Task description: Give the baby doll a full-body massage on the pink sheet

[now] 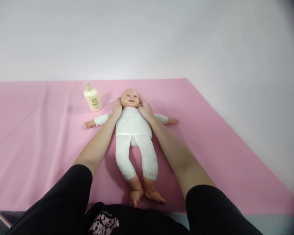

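A baby doll (133, 122) with a bald plastic head and a white cloth body lies on its back, arms spread, feet towards me. Its head is cupped between my two hands. My left hand (117, 108) curves against the left side of the head, while my right hand (145, 108) rests against the right side, with the thumb near the cheek. Part of the fingers on both hands is hidden beside and behind the head. To the left of the doll stands a pale yellow lotion bottle (92, 98) with a printed label.
Pink cloth (51, 140) covers the table, with soft folds on the left and a slanting edge on the right. A plain pale wall (137, 39) rises behind it. Dark sleeves and a printed black shirt (127, 220) show at the near edge.
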Motion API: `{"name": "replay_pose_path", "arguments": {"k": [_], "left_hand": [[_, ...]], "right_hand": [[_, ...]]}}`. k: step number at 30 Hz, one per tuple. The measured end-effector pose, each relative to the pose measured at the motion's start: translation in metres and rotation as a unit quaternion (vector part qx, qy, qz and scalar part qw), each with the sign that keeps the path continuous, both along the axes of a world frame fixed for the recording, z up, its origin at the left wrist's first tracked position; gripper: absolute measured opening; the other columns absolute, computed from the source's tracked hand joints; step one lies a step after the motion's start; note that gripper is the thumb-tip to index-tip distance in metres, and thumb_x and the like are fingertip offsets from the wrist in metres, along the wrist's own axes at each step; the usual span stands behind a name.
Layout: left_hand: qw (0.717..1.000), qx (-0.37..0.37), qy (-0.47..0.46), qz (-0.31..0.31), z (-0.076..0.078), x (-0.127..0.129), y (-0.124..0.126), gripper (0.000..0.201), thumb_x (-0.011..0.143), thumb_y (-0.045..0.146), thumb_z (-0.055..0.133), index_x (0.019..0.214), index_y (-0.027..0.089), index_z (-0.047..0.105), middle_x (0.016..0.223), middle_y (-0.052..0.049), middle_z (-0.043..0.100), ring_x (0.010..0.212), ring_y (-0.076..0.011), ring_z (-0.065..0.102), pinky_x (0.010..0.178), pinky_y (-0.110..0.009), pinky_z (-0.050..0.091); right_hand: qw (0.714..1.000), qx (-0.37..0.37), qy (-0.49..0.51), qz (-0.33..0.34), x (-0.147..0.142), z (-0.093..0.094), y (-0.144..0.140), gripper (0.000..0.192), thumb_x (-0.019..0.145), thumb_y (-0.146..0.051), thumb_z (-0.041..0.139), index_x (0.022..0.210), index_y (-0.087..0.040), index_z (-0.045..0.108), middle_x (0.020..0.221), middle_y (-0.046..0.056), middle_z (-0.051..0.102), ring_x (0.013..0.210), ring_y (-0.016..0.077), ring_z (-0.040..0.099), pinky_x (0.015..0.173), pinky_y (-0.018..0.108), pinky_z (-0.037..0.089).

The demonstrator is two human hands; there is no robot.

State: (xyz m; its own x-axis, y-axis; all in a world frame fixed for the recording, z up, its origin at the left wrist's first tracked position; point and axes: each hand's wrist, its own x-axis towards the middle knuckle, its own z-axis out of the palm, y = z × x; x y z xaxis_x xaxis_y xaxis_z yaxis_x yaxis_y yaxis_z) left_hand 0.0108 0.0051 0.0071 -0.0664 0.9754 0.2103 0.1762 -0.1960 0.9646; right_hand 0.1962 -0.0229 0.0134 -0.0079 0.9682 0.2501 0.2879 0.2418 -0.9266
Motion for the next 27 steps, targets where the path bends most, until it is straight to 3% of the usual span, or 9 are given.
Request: {"name": "replay_pose_path", "arguments": {"k": [5, 10, 21, 24, 27], "left_hand": [[0.999, -0.037, -0.018, 0.001, 0.002, 0.000, 0.000, 0.039, 0.099, 0.015, 0.042, 0.134, 0.014, 0.058, 0.133, -0.012, 0.070, 0.125, -0.0221, 0.066, 0.113, -0.040, 0.051], [1.000, -0.026, 0.001, -0.007, 0.000, 0.001, -0.001, 0.064, 0.078, -0.001, 0.054, 0.141, 0.011, 0.053, 0.136, -0.014, 0.068, 0.125, -0.0255, 0.066, 0.115, -0.041, 0.050], [1.000, -0.009, -0.004, -0.022, -0.003, 0.001, -0.001, 0.068, 0.071, 0.000, 0.059, 0.138, 0.011, 0.053, 0.133, -0.015, 0.070, 0.123, -0.0285, 0.068, 0.114, -0.045, 0.051], [0.999, -0.003, -0.008, -0.042, -0.001, 0.002, -0.005, 0.069, 0.071, 0.003, 0.061, 0.139, 0.009, 0.053, 0.136, -0.017, 0.067, 0.128, -0.0307, 0.065, 0.117, -0.045, 0.049], [0.999, 0.006, -0.015, -0.047, 0.000, 0.002, -0.008, 0.073, 0.073, 0.006, 0.059, 0.145, 0.011, 0.049, 0.147, -0.015, 0.061, 0.139, -0.0294, 0.058, 0.124, -0.042, 0.042]], "right_hand": [[0.999, 0.001, -0.032, 0.003, 0.000, 0.002, -0.007, 0.077, 0.077, -0.015, 0.050, 0.153, -0.012, 0.043, 0.151, 0.014, 0.060, 0.136, 0.0251, 0.060, 0.124, 0.047, 0.042], [0.999, 0.010, -0.029, 0.010, 0.000, 0.000, -0.006, 0.077, 0.075, -0.016, 0.051, 0.152, -0.013, 0.045, 0.146, 0.013, 0.063, 0.133, 0.0258, 0.062, 0.121, 0.048, 0.045], [0.999, 0.011, -0.038, 0.004, -0.001, 0.007, -0.011, 0.066, 0.080, -0.022, 0.053, 0.147, -0.017, 0.052, 0.140, 0.012, 0.068, 0.128, 0.0279, 0.065, 0.118, 0.050, 0.048], [0.999, 0.006, -0.047, 0.009, -0.001, 0.007, -0.013, 0.070, 0.079, -0.022, 0.054, 0.149, -0.014, 0.050, 0.138, 0.013, 0.069, 0.123, 0.0289, 0.068, 0.115, 0.050, 0.051], [0.997, 0.008, -0.082, 0.009, 0.000, 0.004, -0.011, 0.076, 0.081, -0.024, 0.051, 0.155, -0.012, 0.043, 0.145, 0.014, 0.065, 0.133, 0.0292, 0.062, 0.120, 0.050, 0.045]]}}
